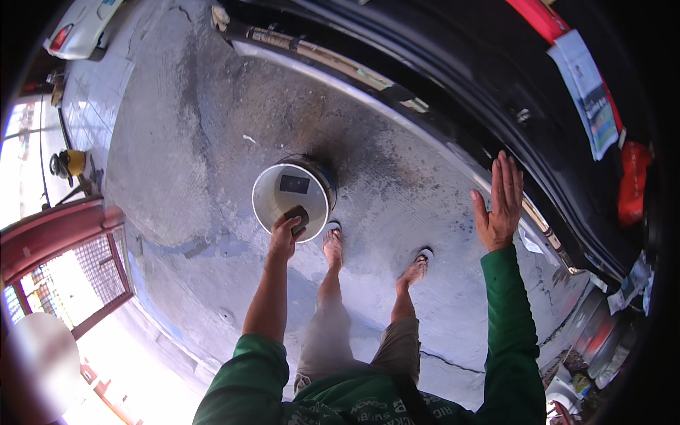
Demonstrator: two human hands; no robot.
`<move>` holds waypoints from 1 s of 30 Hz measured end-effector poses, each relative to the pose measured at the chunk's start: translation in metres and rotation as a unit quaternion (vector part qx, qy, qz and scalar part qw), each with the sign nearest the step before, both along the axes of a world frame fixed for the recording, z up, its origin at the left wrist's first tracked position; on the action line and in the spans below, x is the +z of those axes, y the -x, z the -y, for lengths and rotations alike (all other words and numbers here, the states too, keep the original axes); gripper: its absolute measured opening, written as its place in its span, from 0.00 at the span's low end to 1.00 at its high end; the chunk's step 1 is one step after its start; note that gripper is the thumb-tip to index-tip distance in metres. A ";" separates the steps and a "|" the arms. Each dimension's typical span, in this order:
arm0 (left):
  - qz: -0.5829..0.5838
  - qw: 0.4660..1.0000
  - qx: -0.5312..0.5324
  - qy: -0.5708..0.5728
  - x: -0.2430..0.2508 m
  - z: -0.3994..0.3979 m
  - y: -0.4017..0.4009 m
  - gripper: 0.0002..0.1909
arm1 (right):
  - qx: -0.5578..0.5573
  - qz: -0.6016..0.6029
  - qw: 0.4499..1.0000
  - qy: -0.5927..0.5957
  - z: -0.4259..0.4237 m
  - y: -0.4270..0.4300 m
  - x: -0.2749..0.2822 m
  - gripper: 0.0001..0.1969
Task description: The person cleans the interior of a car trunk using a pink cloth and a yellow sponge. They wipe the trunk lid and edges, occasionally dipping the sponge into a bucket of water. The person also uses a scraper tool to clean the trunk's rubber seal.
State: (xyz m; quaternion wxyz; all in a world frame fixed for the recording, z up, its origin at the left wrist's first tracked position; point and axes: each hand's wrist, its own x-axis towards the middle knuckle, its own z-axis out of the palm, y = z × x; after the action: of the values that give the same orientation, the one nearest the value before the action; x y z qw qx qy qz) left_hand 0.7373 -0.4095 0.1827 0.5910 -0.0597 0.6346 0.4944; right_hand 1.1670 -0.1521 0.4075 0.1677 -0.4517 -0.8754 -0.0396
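Observation:
My left hand (286, 237) grips a small dark block (297, 217), perhaps a sanding block, over the near rim of a white bucket (258, 183). Inside the bucket, which seems to hold cloudy liquid, a dark rectangular piece (294, 184) shows near the far side. To the right, my right hand (500, 204) is spread flat with its fingers apart, at the lower edge of a black car body panel (457, 69). Whether the palm touches the panel cannot be told. Nothing shows in that hand.
The bucket stands on rough concrete floor (234, 276) beside my sandalled feet (333, 247). A long dark sill with masking strips (319, 53) runs diagonally on the right. Red-framed mesh (101, 265), a yellow-and-black machine (71, 163) and a white car (85, 26) are at left.

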 end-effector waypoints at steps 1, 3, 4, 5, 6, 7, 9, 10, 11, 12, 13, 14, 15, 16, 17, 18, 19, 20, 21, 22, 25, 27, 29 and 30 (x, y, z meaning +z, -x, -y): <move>-0.011 1.000 0.013 0.011 -0.022 0.005 0.019 0.21 | 0.010 0.010 1.000 -0.027 -0.014 0.029 -0.005 0.35; -0.033 0.999 0.018 0.039 -0.067 0.013 0.055 0.21 | 0.004 0.020 0.995 -0.096 -0.032 0.084 -0.015 0.38; -0.041 0.998 0.009 0.056 -0.091 0.015 0.070 0.21 | -0.012 0.023 0.990 -0.135 -0.037 0.105 -0.024 0.39; -0.044 0.994 -0.015 0.102 -0.118 0.015 0.080 0.21 | -0.041 0.037 0.981 -0.188 -0.040 0.122 -0.032 0.43; -0.056 0.989 -0.036 0.136 -0.142 0.009 0.078 0.20 | -0.060 0.052 0.974 -0.211 -0.042 0.128 -0.040 0.45; -0.065 0.982 -0.060 0.169 -0.165 0.006 0.072 0.19 | -0.077 0.066 0.971 -0.216 -0.041 0.128 -0.046 0.46; -0.117 0.961 -0.159 0.192 -0.216 -0.007 0.065 0.17 | -0.053 0.093 0.963 -0.246 -0.047 0.123 -0.039 0.44; -0.160 0.942 -0.229 0.188 -0.241 -0.009 0.070 0.16 | -0.038 0.074 0.960 -0.266 -0.052 0.124 -0.041 0.44; -0.205 0.915 -0.299 0.175 -0.266 -0.010 0.075 0.15 | -0.033 0.081 0.957 -0.275 -0.056 0.124 -0.041 0.44; -0.350 0.857 -0.327 0.189 -0.290 -0.005 0.079 0.15 | -0.030 0.089 0.954 -0.284 -0.057 0.125 -0.043 0.45; -0.493 0.774 -0.346 0.195 -0.307 -0.005 0.087 0.15 | -0.032 0.090 0.954 -0.284 -0.059 0.128 -0.045 0.45; -0.496 0.761 -0.351 0.225 -0.319 -0.001 0.101 0.15 | -0.032 0.075 0.957 -0.280 -0.061 0.132 -0.048 0.46; -0.502 0.745 -0.355 0.258 -0.327 0.011 0.118 0.16 | -0.031 0.054 0.959 -0.275 -0.062 0.139 -0.059 0.46; -0.346 0.906 -0.213 0.115 -0.322 0.015 0.131 0.17 | -0.035 0.031 0.959 -0.278 -0.063 0.142 -0.060 0.46; -0.153 0.986 -0.055 -0.036 -0.315 0.029 0.137 0.17 | -0.064 0.010 0.963 -0.261 -0.058 0.152 -0.068 0.47; 0.062 0.995 0.016 0.083 -0.301 0.014 0.087 0.16 | -0.072 0.060 0.965 -0.245 -0.052 0.145 -0.063 0.47; 0.272 0.938 0.061 0.204 -0.274 -0.012 0.031 0.15 | -0.074 0.100 0.965 -0.232 -0.044 0.130 -0.049 0.48; 0.333 0.933 0.079 0.107 -0.248 -0.016 0.020 0.14 | -0.076 0.088 0.969 -0.218 -0.043 0.131 -0.041 0.49; 0.386 0.917 0.097 0.010 -0.223 -0.016 0.016 0.13 | -0.083 0.096 0.971 -0.200 -0.042 0.133 -0.036 0.50; 0.431 0.893 0.085 -0.098 -0.183 -0.024 0.009 0.12 | -0.094 0.105 0.974 -0.175 -0.036 0.132 -0.037 0.51; 0.493 0.827 0.072 -0.260 0.012 -0.116 -0.025 0.12 | -0.104 0.065 0.985 -0.122 -0.026 0.126 -0.024 0.48; 0.293 0.899 -0.103 -0.309 0.150 -0.184 -0.026 0.15 | -0.093 0.019 0.993 -0.074 -0.024 0.142 -0.018 0.45; 0.114 0.915 -0.221 -0.318 0.221 -0.230 -0.032 0.16 | 0.000 0.020 1.000 -0.023 -0.031 0.165 -0.005 0.43; -0.089 0.863 -0.360 -0.342 0.269 -0.261 -0.024 0.16 | 0.041 0.032 0.999 0.002 -0.035 0.172 0.001 0.42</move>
State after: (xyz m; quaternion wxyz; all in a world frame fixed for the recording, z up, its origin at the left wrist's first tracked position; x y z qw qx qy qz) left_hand 0.7613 -0.1481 0.4513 0.6523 0.4229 0.4525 0.4369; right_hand 0.9947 -0.1175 0.4083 0.1401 -0.4143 -0.8981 -0.0458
